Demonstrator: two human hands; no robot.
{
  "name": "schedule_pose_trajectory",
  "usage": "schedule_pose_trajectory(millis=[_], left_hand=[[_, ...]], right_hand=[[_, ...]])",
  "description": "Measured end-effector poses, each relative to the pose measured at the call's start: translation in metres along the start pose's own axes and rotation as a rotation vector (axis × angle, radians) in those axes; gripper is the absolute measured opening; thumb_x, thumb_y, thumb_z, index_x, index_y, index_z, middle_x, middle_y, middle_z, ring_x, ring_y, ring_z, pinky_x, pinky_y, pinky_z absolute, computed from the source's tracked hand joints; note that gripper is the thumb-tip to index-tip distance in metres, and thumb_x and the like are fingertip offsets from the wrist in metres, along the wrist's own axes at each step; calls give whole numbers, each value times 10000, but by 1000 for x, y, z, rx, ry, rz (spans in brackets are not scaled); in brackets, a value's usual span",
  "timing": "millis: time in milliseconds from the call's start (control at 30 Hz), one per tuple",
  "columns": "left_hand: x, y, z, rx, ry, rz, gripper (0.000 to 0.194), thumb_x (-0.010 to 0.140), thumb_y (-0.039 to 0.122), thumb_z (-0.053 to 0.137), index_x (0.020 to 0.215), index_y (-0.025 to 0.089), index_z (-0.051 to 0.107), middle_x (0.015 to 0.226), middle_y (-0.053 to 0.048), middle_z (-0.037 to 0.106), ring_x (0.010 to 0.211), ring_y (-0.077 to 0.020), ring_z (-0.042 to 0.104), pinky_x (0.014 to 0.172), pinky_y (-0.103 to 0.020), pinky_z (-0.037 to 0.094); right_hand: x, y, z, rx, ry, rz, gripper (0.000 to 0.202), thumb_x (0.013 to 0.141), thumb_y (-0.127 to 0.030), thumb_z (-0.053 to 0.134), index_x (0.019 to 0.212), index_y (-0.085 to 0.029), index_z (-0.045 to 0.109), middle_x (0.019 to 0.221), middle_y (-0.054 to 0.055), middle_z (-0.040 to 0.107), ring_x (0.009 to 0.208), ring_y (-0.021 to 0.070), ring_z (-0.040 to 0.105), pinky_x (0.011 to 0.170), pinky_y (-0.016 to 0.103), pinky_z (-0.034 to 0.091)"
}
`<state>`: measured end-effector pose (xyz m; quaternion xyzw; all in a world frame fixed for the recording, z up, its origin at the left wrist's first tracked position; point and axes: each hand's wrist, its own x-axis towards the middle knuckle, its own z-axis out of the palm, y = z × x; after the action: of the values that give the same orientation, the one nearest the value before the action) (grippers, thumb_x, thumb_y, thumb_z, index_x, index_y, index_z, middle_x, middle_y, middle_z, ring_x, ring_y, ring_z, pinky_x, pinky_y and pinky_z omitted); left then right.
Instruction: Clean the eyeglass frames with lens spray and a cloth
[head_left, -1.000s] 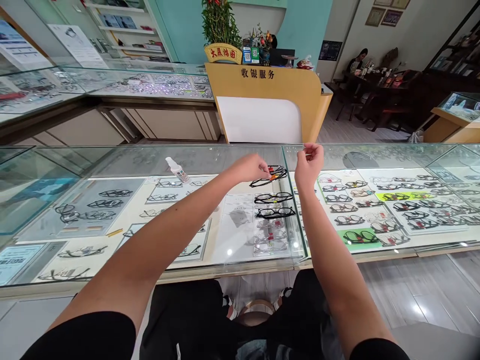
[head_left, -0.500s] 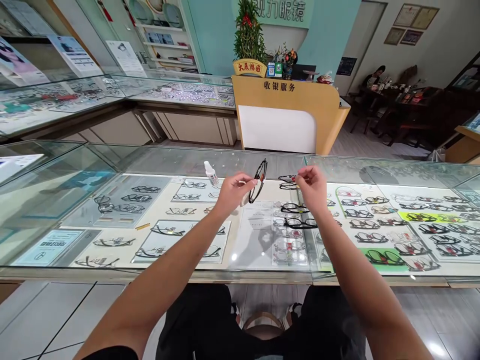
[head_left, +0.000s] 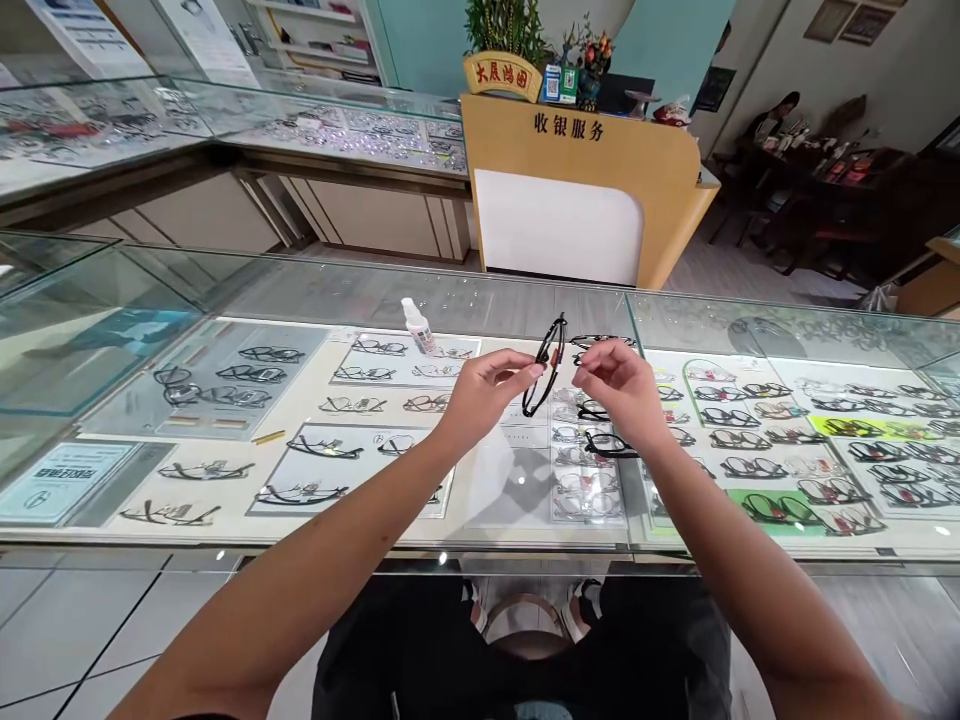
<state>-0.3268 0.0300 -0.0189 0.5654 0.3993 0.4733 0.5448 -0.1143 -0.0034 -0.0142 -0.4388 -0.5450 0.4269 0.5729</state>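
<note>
Black-framed eyeglasses (head_left: 556, 362) are held upright above the glass counter, pinched at one side between the thumb and fingers of my left hand (head_left: 491, 392). Just right of them is my right hand (head_left: 621, 392), its fingers curled with a gap from the thumb and no object visible in them. Beyond and below my right hand, several dark eyeglasses (head_left: 609, 445) lie in a column on the counter, partly covered by that hand. A small white spray bottle (head_left: 418, 328) stands on the glass to the left.
The glass display counter (head_left: 495, 500) spans the view, with rows of eyeglasses inside on both sides. A yellow strip (head_left: 268, 437) lies at the left. Across the aisle stand a wooden cashier desk (head_left: 581, 140) and another showcase (head_left: 337, 150). A person sits far right.
My left hand has moved right with the eyeglasses. My right hand has drawn away from the eyeglasses lying on the counter and is now beside the held pair. The view has tilted down.
</note>
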Motion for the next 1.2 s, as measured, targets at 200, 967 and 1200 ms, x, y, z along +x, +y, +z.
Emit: schedule_pose_trajectory(millis=[200,967,1200], left_hand=[[-1,-6,4,-5,-2,11,433,730,611,928,909,225,847,1006,-78,826,967,-257,737,928,-392,592],[1,-16,4,-50,-57,-9,496,720,619,936,992,210,867,1110,-112,842,1096,-301,763,1019,-437,602],[1,-17,4,-38,-84,17,406,735,539,949,977,222,874,1090,-91,840,1051,-274,755,963,-395,598]], right_hand=[[-1,7,4,-51,-28,-12,171,814,-265,779,945,-257,669,804,-9,691,770,172,658,750,348,534],[-3,10,7,-103,-44,-34,183,840,-324,796,937,-249,661,885,10,703,813,174,660,775,341,537],[-2,12,7,-117,-71,-54,191,857,-305,796,931,-252,627,918,1,679,822,164,645,780,336,519]])
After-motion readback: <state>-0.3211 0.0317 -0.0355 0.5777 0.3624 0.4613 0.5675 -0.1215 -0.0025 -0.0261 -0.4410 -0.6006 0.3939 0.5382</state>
